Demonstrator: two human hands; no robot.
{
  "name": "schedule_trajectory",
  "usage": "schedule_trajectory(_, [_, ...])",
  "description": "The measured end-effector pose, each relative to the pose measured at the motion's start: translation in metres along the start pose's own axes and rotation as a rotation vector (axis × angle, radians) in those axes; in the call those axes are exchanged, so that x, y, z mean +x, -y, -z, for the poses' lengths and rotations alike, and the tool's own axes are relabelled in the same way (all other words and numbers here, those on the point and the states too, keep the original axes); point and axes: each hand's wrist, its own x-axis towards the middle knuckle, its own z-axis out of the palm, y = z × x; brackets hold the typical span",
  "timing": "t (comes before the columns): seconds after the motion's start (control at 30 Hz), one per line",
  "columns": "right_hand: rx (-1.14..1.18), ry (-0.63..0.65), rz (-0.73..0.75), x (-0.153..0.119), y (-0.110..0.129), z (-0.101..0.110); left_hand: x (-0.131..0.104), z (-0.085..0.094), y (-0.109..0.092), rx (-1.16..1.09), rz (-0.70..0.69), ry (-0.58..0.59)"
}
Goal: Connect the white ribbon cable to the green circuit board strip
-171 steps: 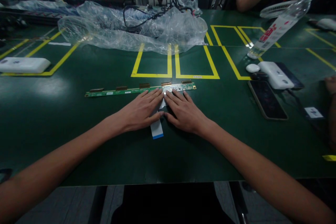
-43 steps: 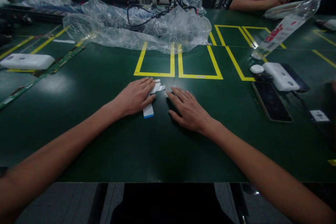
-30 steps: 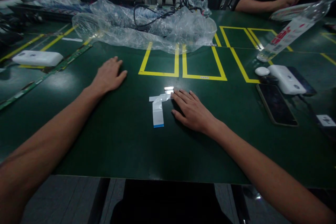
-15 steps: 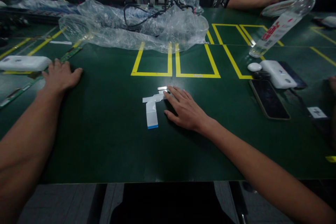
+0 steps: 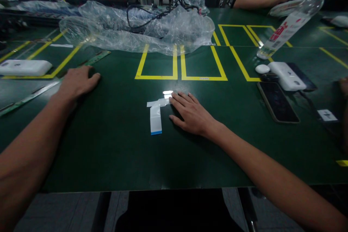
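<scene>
A long, narrow green circuit board strip (image 5: 99,57) slants across the left of the table, its near end at the picture's edge. My left hand (image 5: 77,82) lies over its middle with the fingers bent across it and the thumb out to the right; the finger contact is partly hidden. In the centre a white flat ribbon cable (image 5: 156,119), folded, with a blue end and a shiny connector, rests on the table. Spread out and palm down, my right hand (image 5: 191,112) touches the cable's right side with its fingertips.
Crumpled clear plastic wrap (image 5: 136,30) with a black cable spans the back. To the right are a phone (image 5: 278,102), a white device (image 5: 286,76) and a tilted plastic bottle (image 5: 282,34). Another white device (image 5: 25,67) lies left. A person's arm (image 5: 255,0) rests across the table.
My left hand has moved to the right and slightly nearer, and the circuit board strip has slid right with it. The right hand and ribbon cable stay almost in place.
</scene>
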Motion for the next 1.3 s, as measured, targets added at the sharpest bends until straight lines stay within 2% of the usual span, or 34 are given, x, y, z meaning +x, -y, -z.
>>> schedule_trajectory(0.1, [-0.012,0.005,0.001,0.000,0.001,0.001,-0.013,0.003,-0.061,-0.009,-0.163,-0.008])
schedule_trajectory(0.13, [-0.016,0.004,0.000,0.000,0.001,0.002,-0.020,0.004,-0.085,-0.022,-0.256,-0.010])
schedule_trajectory(0.2, [-0.023,0.003,-0.005,0.000,0.002,0.002,-0.039,0.006,-0.130,-0.051,-0.410,-0.023])
schedule_trajectory(0.27, [-0.032,0.001,-0.011,0.000,0.003,0.001,-0.060,0.010,-0.168,-0.082,-0.515,-0.008])
schedule_trajectory(0.33, [-0.040,-0.010,-0.012,0.000,0.004,0.000,-0.081,0.014,-0.193,-0.124,-0.601,0.022])
schedule_trajectory(0.4, [-0.043,-0.027,-0.012,0.000,0.004,-0.002,-0.097,0.018,-0.206,-0.166,-0.670,0.034])
schedule_trajectory(0.53, [-0.043,-0.037,-0.018,0.000,0.005,-0.004,-0.107,0.022,-0.209,-0.189,-0.720,0.031])
schedule_trajectory(1.03, [-0.049,-0.046,-0.041,0.000,0.004,0.001,-0.093,0.009,-0.196,-0.120,-0.636,0.033])
schedule_trajectory(1.3, [-0.028,-0.049,-0.045,0.000,0.002,-0.001,-0.090,0.010,-0.191,-0.118,-0.714,0.043])
